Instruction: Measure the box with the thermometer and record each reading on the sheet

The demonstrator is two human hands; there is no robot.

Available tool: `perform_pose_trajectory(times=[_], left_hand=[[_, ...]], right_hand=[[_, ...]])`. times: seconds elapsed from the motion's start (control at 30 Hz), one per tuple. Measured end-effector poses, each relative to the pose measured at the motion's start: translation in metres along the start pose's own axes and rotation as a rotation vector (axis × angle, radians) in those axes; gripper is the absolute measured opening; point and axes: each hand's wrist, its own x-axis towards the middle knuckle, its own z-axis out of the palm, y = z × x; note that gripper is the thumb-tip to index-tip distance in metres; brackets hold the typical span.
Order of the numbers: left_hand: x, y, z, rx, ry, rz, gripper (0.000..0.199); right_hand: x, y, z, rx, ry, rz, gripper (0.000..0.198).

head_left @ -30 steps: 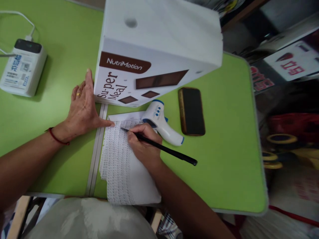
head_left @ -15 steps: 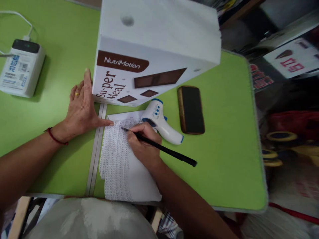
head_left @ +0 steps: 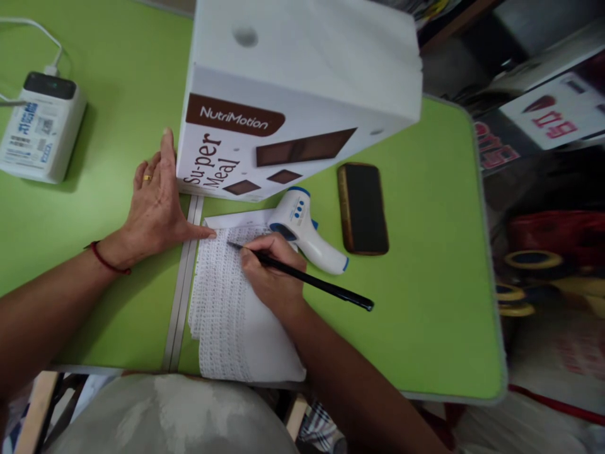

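A black pen is pinched in my right hand, its tip on a sheet of paper covered in dense rows of small handwriting. The sheet's right part is blank, and its lower edge reaches the table's front. My left hand lies spread, the thumb resting on the paper's upper left corner and the fingers beside a white box printed "NutriMotion Su-per Meal". Just beyond my right hand, a white and blue infrared thermometer lies against the top of the paper.
A dark smartphone in a brown case lies right of the thermometer. At the far left sits a white power bank with cables plugged in. The green table has a metal seam left of the paper. Boxes and tape rolls stand beyond its right edge.
The pen tip has shifted very slightly left along the writing. My left hand keeps its place, and the other things stay where they were.
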Motion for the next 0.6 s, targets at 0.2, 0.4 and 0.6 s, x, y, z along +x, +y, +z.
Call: perform_pose_trajectory(times=[0.2, 0.4, 0.6], left_hand=[[0.0007, 0.0027, -0.0014, 0.004, -0.017, -0.024, 0.146], [0.0005, 0.0024, -0.0017, -0.007, -0.015, -0.027, 0.146], [0.0009, 0.0026, -0.0020, -0.006, -0.025, -0.027, 0.144]], right_hand=[[-0.0005, 0.0011, 0.0013, -0.013, -0.006, 0.006, 0.007], [-0.0006, -0.0018, -0.0015, -0.029, -0.015, 0.022, 0.007], [-0.0009, 0.0023, -0.0001, 0.001, 0.012, -0.022, 0.009]])
